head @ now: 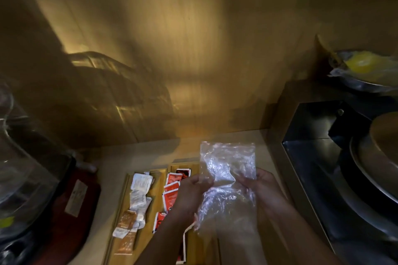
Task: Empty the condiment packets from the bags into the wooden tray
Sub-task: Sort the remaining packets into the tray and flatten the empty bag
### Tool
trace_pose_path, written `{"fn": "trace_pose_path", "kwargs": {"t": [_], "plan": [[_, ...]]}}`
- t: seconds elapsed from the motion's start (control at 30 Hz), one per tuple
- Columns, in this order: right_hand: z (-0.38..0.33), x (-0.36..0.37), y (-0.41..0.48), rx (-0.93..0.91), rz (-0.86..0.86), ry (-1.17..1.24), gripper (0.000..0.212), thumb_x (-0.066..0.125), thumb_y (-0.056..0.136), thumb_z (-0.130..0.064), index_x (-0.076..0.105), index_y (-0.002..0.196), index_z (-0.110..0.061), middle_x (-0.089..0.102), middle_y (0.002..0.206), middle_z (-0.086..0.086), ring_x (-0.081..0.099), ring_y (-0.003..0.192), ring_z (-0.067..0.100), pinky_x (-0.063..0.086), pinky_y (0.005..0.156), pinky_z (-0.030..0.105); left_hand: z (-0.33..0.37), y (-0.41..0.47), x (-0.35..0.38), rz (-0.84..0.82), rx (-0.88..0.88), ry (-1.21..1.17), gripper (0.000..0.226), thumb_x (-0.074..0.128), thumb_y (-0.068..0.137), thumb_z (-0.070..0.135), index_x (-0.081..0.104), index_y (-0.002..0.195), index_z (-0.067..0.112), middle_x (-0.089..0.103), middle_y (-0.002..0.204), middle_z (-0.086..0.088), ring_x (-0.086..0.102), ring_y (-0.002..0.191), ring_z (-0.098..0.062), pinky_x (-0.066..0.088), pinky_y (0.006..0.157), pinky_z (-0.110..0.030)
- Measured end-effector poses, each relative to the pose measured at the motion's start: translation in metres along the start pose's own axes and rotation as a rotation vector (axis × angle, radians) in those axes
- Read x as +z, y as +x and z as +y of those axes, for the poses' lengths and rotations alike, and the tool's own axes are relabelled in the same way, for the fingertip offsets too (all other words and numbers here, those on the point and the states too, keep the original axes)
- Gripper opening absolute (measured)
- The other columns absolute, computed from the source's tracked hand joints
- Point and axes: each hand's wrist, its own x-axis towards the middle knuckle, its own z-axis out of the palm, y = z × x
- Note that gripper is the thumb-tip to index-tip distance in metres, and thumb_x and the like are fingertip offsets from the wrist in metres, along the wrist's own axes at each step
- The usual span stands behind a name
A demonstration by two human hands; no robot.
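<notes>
Both hands (189, 189) (258, 185) pinching clear bag (228, 170) — above wooden tray (159, 173) of red (171, 186), white packets (140, 183).

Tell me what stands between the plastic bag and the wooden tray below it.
Nothing visible does. Both hands, left hand and right hand, hold the clear plastic bag directly over the wooden tray, whose compartments lie open with white packets and red packets inside.

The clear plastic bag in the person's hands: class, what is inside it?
The clear plastic bag looks empty; no packets show through its upper half. Its lower part is crumpled and blurred between the left hand and right hand, so that stays uncertain.
</notes>
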Motion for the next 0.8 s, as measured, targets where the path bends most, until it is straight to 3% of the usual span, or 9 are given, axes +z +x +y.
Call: {"fn": "trace_pose_path", "kwargs": {"t": [0.13, 0.2, 0.3, 0.37, 0.47, 0.6, 0.8], "plan": [[-0.004, 0.005, -0.005, 0.083, -0.143, 0.096, 0.020, 0.066, 0.073, 0.000, 0.067, 0.091, 0.009, 0.072, 0.068, 0.016, 0.069, 0.057, 0.025, 0.056, 0.050, 0.030, 0.007, -0.001, -0.009, 0.080, 0.051, -0.040, 0.019, 0.061, 0.081, 0.006, 0.065, 0.064, 0.013, 0.062, 0.067, 0.000, 0.055, 0.076, -0.020, 0.043, 0.074, -0.031], [-0.003, 0.006, -0.005, 0.085, -0.147, 0.060, 0.023, 0.063, 0.076, 0.004, 0.062, 0.093, 0.018, 0.071, 0.064, 0.016, 0.067, 0.051, 0.022, 0.054, 0.045, 0.028, 0.010, 0.000, -0.014, 0.102, 0.040, -0.038, 0.018, 0.061, 0.082, 0.004, 0.068, 0.068, 0.013, 0.066, 0.071, -0.002, 0.057, 0.077, -0.021, 0.044, 0.077, -0.034], [-0.001, 0.008, -0.002, 0.068, -0.119, 0.023, 0.017, 0.061, 0.077, 0.007, 0.059, 0.088, 0.020, 0.067, 0.059, 0.017, 0.063, 0.045, 0.019, 0.052, 0.043, 0.024, 0.015, -0.004, -0.022, -0.010, 0.006, -0.038, 0.012, 0.065, 0.080, -0.002, 0.070, 0.079, 0.009, 0.069, 0.085, -0.013, 0.062, 0.082, -0.028, 0.050, 0.080, -0.040], [-0.001, 0.008, 0.003, 0.058, -0.109, -0.012, 0.012, 0.063, 0.077, 0.005, 0.063, 0.083, 0.015, 0.067, 0.065, 0.020, 0.064, 0.049, 0.020, 0.054, 0.047, 0.024, 0.018, -0.005, -0.029, -0.063, 0.031, 0.015, 0.017, 0.065, 0.077, -0.009, 0.067, 0.080, 0.008, 0.066, 0.087, -0.014, 0.063, 0.080, -0.027, 0.056, 0.070, -0.031], [-0.001, 0.008, 0.010, 0.057, -0.111, -0.067, 0.007, 0.066, 0.077, -0.001, 0.071, 0.076, 0.004, 0.070, 0.068, 0.019, 0.062, 0.053, 0.022, 0.052, 0.052, 0.025, 0.025, -0.010, -0.038, -0.034, 0.114, 0.136, 0.018, 0.062, 0.081, -0.007, 0.064, 0.082, 0.010, 0.062, 0.078, -0.003, 0.059, 0.068, -0.011, 0.050, 0.052, -0.012], [-0.001, 0.010, 0.012, 0.090, -0.143, -0.035, 0.008, 0.063, 0.080, -0.001, 0.071, 0.078, 0.002, 0.073, 0.064, 0.014, 0.064, 0.053, 0.022, 0.053, 0.051, 0.025, 0.033, -0.014, -0.044, -0.031, 0.158, 0.152, 0.020, 0.060, 0.083, -0.007, 0.063, 0.077, 0.012, 0.058, 0.065, 0.001, 0.053, 0.043, 0.004, 0.040, 0.040, -0.010], [-0.004, 0.017, 0.010, 0.101, -0.252, 0.087, 0.016, 0.054, 0.083, 0.009, 0.067, 0.092, 0.006, 0.073, 0.063, 0.012, 0.069, 0.052, 0.016, 0.057, 0.049, 0.022, 0.033, -0.016, -0.054, 0.007, 0.135, 0.092, 0.021, 0.052, 0.088, -0.004, 0.065, 0.080, 0.010, 0.063, 0.058, -0.004, 0.058, 0.043, -0.008, 0.046, 0.044, -0.017]]}}
